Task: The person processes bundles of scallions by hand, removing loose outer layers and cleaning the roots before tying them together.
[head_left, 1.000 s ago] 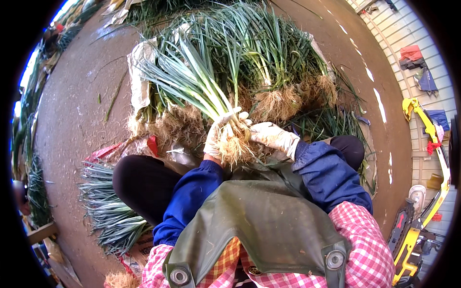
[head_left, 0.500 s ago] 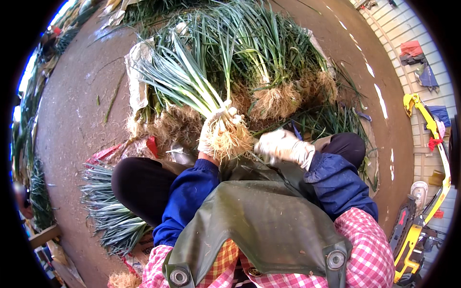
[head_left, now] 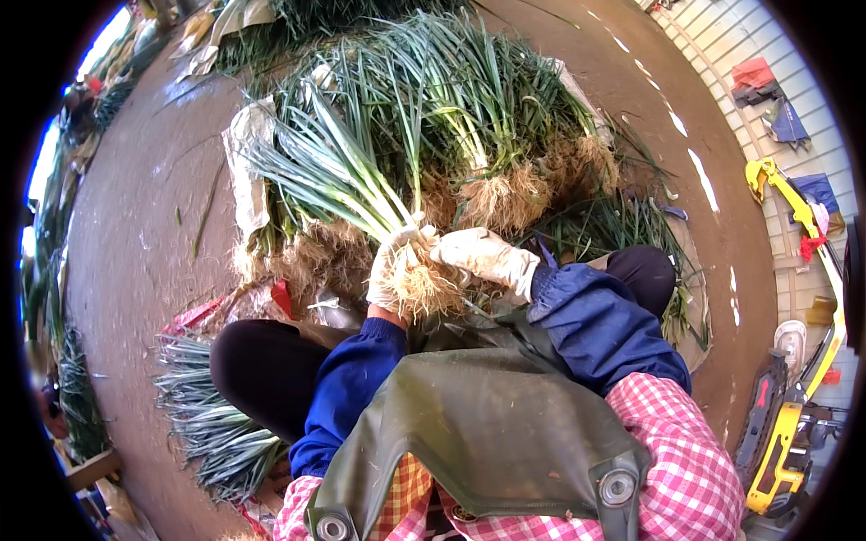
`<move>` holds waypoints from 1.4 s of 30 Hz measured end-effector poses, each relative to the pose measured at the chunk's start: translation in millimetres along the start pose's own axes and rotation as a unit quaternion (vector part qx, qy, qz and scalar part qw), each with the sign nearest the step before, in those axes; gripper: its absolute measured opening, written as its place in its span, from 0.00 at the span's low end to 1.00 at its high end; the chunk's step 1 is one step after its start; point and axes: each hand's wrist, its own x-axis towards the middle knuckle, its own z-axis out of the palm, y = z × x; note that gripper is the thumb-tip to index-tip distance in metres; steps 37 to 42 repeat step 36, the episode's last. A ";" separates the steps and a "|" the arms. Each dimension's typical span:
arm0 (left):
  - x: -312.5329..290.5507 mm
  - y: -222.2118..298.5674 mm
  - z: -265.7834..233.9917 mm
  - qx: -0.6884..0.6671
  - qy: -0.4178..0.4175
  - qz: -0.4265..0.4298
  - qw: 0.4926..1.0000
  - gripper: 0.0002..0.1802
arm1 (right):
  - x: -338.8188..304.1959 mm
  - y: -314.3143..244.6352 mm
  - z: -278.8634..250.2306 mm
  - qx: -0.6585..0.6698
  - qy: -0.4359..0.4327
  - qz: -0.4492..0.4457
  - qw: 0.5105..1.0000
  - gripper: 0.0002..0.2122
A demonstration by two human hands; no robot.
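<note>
A bunch of spring onions (head_left: 356,180), with long green leaves, white stem bases and pale stringy roots, slants up and to the left in front of me. My left hand (head_left: 385,275), in a whitish glove, is wrapped round it just above the roots. From the right my gloved right hand (head_left: 487,255) meets the white bases, its fingertips closed against them; what exactly they pinch is partly hidden. The roots hang over the dark green apron (head_left: 505,397) on my lap.
Beyond my hands lies a big heap of spring onions (head_left: 451,99), roots toward me. Another pile of spring onions (head_left: 212,415) is beside my left knee. Loose leaves (head_left: 622,230) lie near my right knee. A yellow toy-like excavator arm (head_left: 812,225) stands at far right by the tiled surface.
My right hand has moved left and slightly up, from beside the roots to touch the white bases. My left hand keeps its hold on the bunch. The view has shifted slightly.
</note>
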 end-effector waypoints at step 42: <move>-187.2 153.0 150.7 0.984 0.088 0.037 0.150 0.20 | 57.4 -114.8 -56.1 0.655 0.104 -0.294 0.689 0.38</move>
